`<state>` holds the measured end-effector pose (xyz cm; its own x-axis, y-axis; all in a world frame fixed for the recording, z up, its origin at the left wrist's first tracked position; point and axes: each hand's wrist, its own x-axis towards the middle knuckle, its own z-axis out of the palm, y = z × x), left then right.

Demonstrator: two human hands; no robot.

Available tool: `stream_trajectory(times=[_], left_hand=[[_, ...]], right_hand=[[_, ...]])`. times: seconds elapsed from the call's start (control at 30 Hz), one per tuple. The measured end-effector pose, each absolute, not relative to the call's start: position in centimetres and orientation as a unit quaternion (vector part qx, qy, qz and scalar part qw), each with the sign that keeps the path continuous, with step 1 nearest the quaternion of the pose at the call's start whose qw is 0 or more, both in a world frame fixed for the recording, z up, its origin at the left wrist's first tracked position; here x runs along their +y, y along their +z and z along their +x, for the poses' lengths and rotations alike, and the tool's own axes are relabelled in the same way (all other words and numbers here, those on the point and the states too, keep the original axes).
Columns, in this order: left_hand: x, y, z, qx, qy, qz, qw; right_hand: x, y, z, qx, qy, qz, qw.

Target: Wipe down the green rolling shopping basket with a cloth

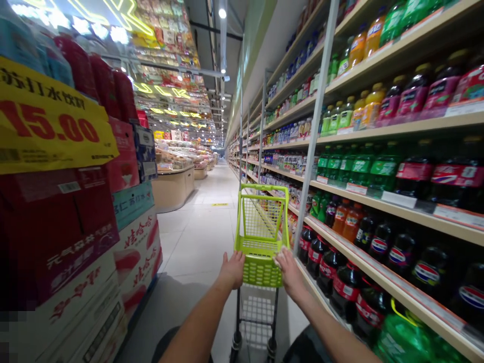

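A lime-green shopping cart (262,272) stands upright right in front of me, with a plastic basket, dark legs and wheels at the floor. On its left side my left hand (233,268) is closed around the edge, thumb pointing up. My right hand (288,269) grips the opposite side, its fingers curled over the edge. A pale patch shows at the right fingertips; I cannot make out what it is. A lattice panel (262,217) rises at the cart's far end. Below the basket, a grid shadow or lower rack shows between the legs.
Close on the right, shelves (393,201) hold rows of soda bottles. Stacked drink cartons (132,252) stand on the left under a yellow price sign (53,118). A pale tiled aisle (212,181) runs ahead, past rounded display counters (174,189) on the left.
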<state>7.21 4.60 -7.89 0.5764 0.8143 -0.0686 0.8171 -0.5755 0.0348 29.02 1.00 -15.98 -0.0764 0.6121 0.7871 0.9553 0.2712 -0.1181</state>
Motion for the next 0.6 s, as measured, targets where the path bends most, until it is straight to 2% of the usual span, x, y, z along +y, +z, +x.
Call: stream_trajectory(times=[0.13, 0.33, 0.6], left_hand=[[4.5, -7.4, 6.2, 0.458, -0.017, 0.889, 0.008], [4.4, -7.5, 6.0, 0.455, -0.003, 0.891, -0.005], [3.3, -8.6, 4.7, 0.463, 0.000, 0.886, 0.005]], right_hand=[[0.9, -16.4, 26.7, -0.740, -0.209, -0.524, 0.366], [-0.1, -15.4, 30.7, -0.654, -0.225, -0.575, 0.437], [-0.3, -17.4, 28.3, -0.716, -0.228, -0.529, 0.394]])
